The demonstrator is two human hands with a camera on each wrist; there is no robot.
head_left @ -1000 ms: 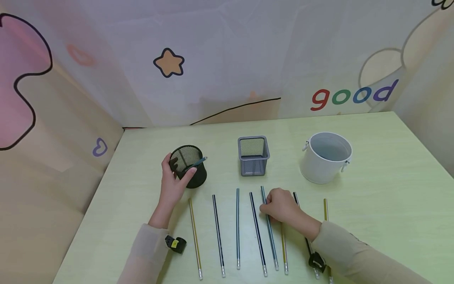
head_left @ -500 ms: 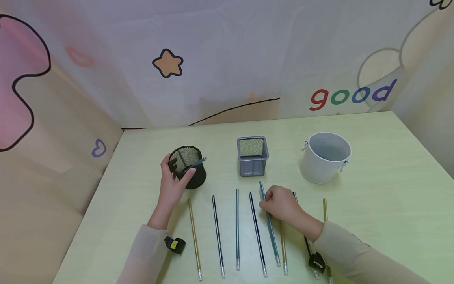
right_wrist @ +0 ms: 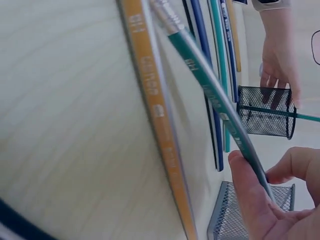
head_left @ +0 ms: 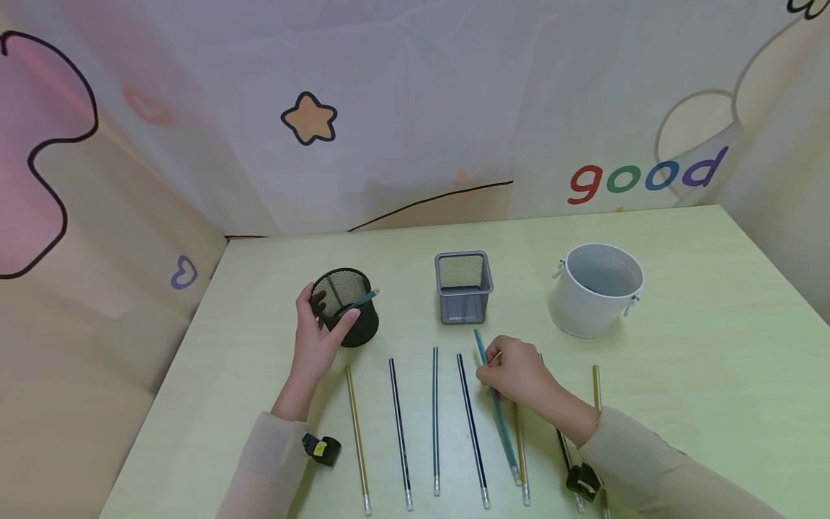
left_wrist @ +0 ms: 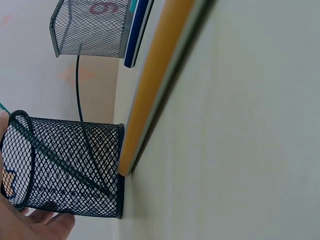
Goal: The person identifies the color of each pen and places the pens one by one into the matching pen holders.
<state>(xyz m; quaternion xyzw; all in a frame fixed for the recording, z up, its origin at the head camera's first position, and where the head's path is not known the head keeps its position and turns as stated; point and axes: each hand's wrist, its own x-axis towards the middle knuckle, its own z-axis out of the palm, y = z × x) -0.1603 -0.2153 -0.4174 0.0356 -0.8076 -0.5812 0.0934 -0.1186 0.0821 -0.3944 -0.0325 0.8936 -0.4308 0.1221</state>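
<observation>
In the head view my left hand (head_left: 315, 352) grips a round black mesh pencil cup (head_left: 364, 324) at the left. A teal pencil (head_left: 367, 297) leans inside the cup, its end poking past the rim. My right hand (head_left: 520, 371) pinches another teal pencil (head_left: 506, 438) between thumb and fingers. That pencil's eraser end points toward me, beside a yellow pencil (head_left: 521, 454) on the table. In the right wrist view the pinched teal pencil (right_wrist: 215, 97) slants above the yellow pencil (right_wrist: 157, 110), its tip hidden by the hand.
A square grey mesh holder (head_left: 463, 306) stands at the table's middle back, a white bucket (head_left: 583, 310) to its right. Several yellow, dark blue, teal and black pencils lie in a row along the front, including a yellow pencil (head_left: 357, 440) and a dark blue pencil (head_left: 399, 432).
The teal pencil at my right hand has shifted up and tilted, its eraser end swinging right toward the yellow pencil. My left hand and the black cup stay put.
</observation>
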